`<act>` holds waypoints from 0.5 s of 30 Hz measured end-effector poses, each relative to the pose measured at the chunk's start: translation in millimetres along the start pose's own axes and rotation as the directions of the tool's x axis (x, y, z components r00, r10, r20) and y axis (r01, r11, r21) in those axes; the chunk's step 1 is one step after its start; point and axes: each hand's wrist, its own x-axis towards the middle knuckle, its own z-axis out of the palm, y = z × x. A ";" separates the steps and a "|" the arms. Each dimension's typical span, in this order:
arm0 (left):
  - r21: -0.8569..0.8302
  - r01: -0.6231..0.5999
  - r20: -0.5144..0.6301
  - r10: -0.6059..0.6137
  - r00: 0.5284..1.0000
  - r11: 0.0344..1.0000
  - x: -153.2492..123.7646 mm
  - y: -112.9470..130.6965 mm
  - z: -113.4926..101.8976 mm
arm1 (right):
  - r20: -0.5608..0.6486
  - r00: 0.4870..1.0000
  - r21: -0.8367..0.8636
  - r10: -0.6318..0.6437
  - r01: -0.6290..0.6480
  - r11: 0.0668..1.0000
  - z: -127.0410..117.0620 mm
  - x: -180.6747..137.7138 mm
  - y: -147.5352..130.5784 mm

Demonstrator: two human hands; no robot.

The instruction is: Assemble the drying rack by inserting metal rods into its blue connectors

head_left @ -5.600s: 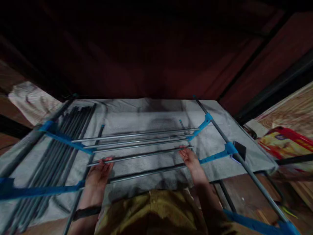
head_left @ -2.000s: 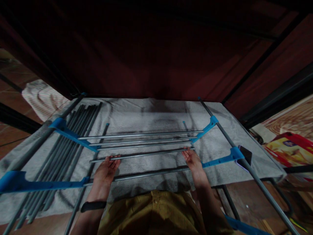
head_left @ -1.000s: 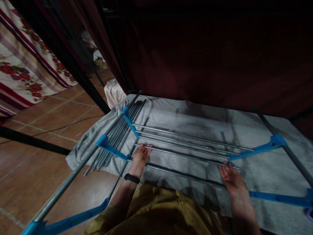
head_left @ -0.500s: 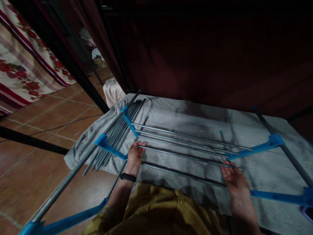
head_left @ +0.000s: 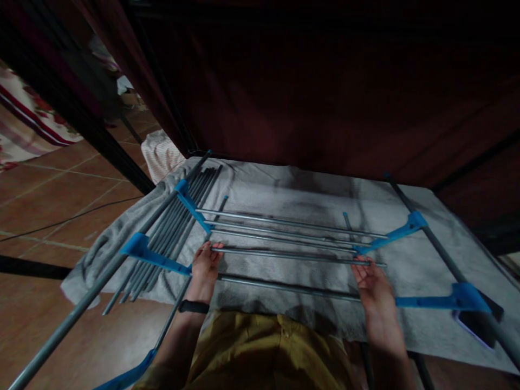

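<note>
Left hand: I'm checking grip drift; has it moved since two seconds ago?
Yes: the left hand has moved leftward, closer to the near left blue bracket.

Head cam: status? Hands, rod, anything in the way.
Left hand, right hand: holding rod near either end. Rod over blanket, right tip poking past the hand. No obstruction seen between hands; other rods just beyond.

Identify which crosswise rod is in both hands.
Second crosswise rod from the body: left hand at one end, right hand near the other; neither hand holds the other rods.
</note>
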 end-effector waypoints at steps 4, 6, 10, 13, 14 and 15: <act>0.029 -0.013 0.019 0.013 1.000 0.999 -0.8 2.5 1.3 | -0.006 1.000 0.022 -0.008 0.009 1.000 10.1 -4.7 -4.9; 0.037 -0.018 0.018 0.017 1.000 0.999 -0.6 3.1 1.6 | -0.004 1.000 0.032 -0.012 0.012 0.999 13.8 -8.1 -7.8; 0.050 -0.021 0.024 0.020 1.000 0.999 1.0 3.2 0.9 | 0.012 1.000 0.060 -0.022 0.021 0.998 20.6 -16.8 -14.2; 0.061 -0.010 0.041 0.007 0.999 0.998 1.5 3.9 1.4 | 0.026 0.999 0.070 -0.032 0.030 0.997 25.3 -21.5 -17.3; 0.065 -0.003 0.040 0.000 0.999 0.998 1.1 4.5 2.0 | 0.028 0.999 0.073 -0.037 0.034 0.997 26.5 -22.1 -17.6; 0.069 0.004 0.040 -0.007 0.999 0.998 0.6 5.1 2.9 | 0.030 0.999 0.074 -0.039 0.036 0.997 27.3 -22.3 -17.5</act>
